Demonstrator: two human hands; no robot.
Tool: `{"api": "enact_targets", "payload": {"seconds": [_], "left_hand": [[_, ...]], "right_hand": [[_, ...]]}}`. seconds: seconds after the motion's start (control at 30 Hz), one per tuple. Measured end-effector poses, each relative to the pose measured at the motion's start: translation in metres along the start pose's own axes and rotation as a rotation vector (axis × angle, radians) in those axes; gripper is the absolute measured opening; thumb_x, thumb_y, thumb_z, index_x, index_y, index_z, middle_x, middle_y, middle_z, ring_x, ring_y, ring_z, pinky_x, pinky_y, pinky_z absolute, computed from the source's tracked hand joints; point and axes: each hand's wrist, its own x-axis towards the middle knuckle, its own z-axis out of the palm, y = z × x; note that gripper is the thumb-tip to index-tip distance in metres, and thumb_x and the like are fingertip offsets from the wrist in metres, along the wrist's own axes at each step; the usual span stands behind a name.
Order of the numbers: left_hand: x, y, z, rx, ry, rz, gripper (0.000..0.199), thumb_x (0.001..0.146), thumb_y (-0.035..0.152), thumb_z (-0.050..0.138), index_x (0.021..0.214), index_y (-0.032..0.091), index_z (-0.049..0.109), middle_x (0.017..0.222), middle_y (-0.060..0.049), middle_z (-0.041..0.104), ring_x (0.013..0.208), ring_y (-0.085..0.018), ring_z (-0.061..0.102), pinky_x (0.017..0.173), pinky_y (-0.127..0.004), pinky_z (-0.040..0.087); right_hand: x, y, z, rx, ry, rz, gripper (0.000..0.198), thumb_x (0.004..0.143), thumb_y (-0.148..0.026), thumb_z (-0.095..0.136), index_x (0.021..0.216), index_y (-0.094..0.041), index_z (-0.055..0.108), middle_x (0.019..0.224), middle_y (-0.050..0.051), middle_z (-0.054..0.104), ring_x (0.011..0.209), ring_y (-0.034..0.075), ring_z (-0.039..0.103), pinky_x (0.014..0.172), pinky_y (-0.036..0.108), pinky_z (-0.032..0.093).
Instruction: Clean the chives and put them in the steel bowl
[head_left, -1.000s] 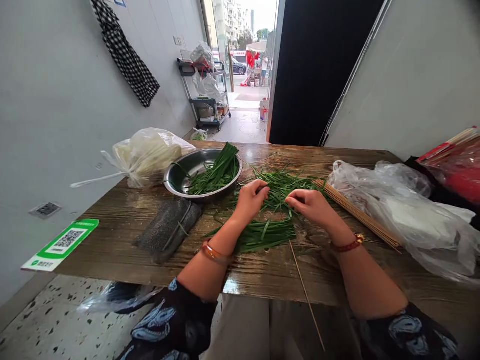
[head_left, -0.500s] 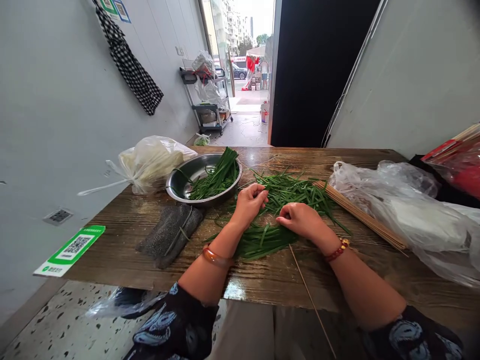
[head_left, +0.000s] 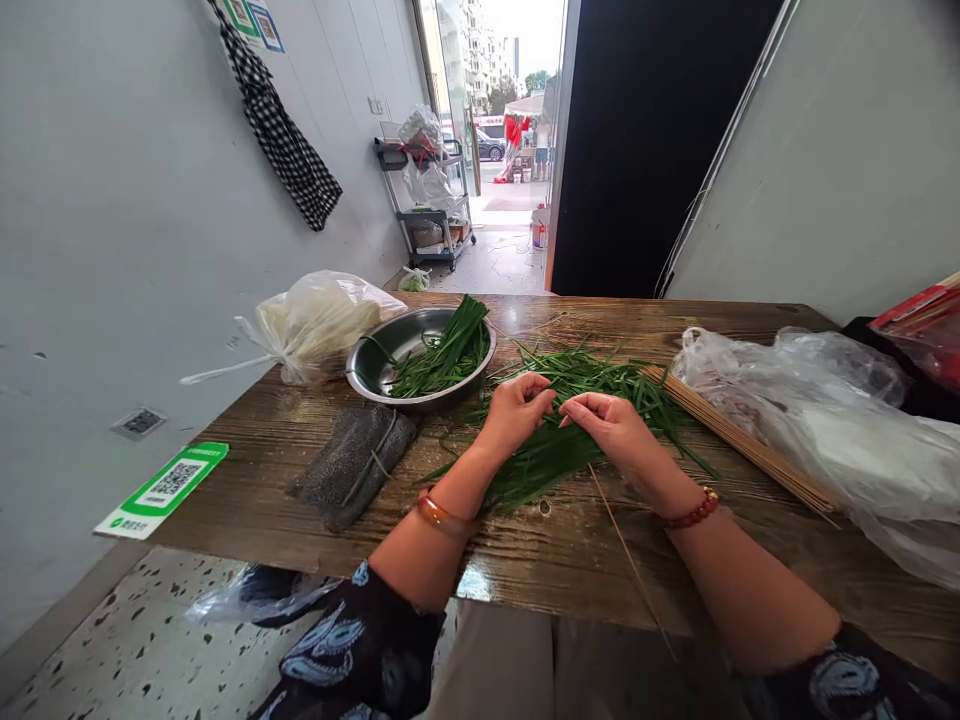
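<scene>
Over a heap of long green garlic chives [head_left: 581,372] on the table, both my hands are close together with fingers pinched. My left hand [head_left: 519,412] pinches at thin chive leaves, which are hard to make out between the fingertips. Almost touching it, my right hand [head_left: 613,425] also has thumb and forefinger closed at the leaves. Just below the hands lies a flatter chive bunch [head_left: 536,472], partly blurred. A thin bamboo skewer [head_left: 626,548] slants from this bunch's right end past the table's near edge.
A steel bowl [head_left: 360,378] with chives stands behind left, beside a tied plastic bag [head_left: 319,315]. A dark mesh bundle [head_left: 356,465] lies nearer me. At right are several bamboo skewers [head_left: 750,450] and clear plastic bags [head_left: 847,430]. A QR card [head_left: 169,490] is at left.
My right hand has risen and moved in beside my left, its fingertips now nearly meeting the left ones. The view has turned slightly left, shifting everything rightward.
</scene>
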Motion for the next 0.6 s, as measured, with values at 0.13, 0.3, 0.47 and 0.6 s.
{"api": "enact_targets", "payload": {"seconds": [0.13,0.3,0.47,0.6], "left_hand": [[0.0,0.0,-0.002,-0.021,0.027,0.032,0.01,0.074,0.023,0.064,0.077,0.014,0.061,0.057,0.002,0.06,0.051,-0.008,0.051,0.05,-0.02,0.037],[-0.001,0.002,-0.001,-0.075,0.0,0.018,0.012,0.074,0.023,0.064,0.079,0.013,0.061,0.059,0.002,0.061,0.052,-0.008,0.051,0.052,-0.02,0.037],[-0.004,0.006,0.0,-0.102,-0.051,-0.011,0.013,0.074,0.023,0.063,0.081,0.013,0.061,0.059,0.003,0.059,0.047,-0.006,0.045,0.046,-0.019,0.033],[-0.005,0.005,0.0,-0.132,-0.064,-0.018,0.016,0.075,0.025,0.064,0.084,0.012,0.061,0.06,0.002,0.06,0.047,-0.006,0.046,0.046,-0.018,0.035]], "right_hand": [[-0.004,-0.007,-0.004,0.163,-0.103,0.011,0.04,0.07,-0.047,0.074,0.096,-0.017,0.071,0.086,0.004,0.071,0.074,0.015,0.059,0.068,0.028,0.045],[-0.002,0.0,-0.003,0.128,-0.027,-0.026,0.036,0.072,-0.045,0.072,0.094,-0.016,0.071,0.081,0.003,0.069,0.07,0.014,0.057,0.067,0.028,0.044],[0.0,0.005,-0.002,-0.042,0.079,-0.119,0.033,0.08,-0.043,0.062,0.096,-0.016,0.071,0.081,0.004,0.069,0.069,0.015,0.057,0.063,0.028,0.044],[-0.001,0.004,-0.004,-0.237,0.105,-0.209,0.03,0.084,-0.039,0.057,0.097,-0.017,0.071,0.082,0.004,0.07,0.067,0.016,0.056,0.062,0.028,0.043]]}}
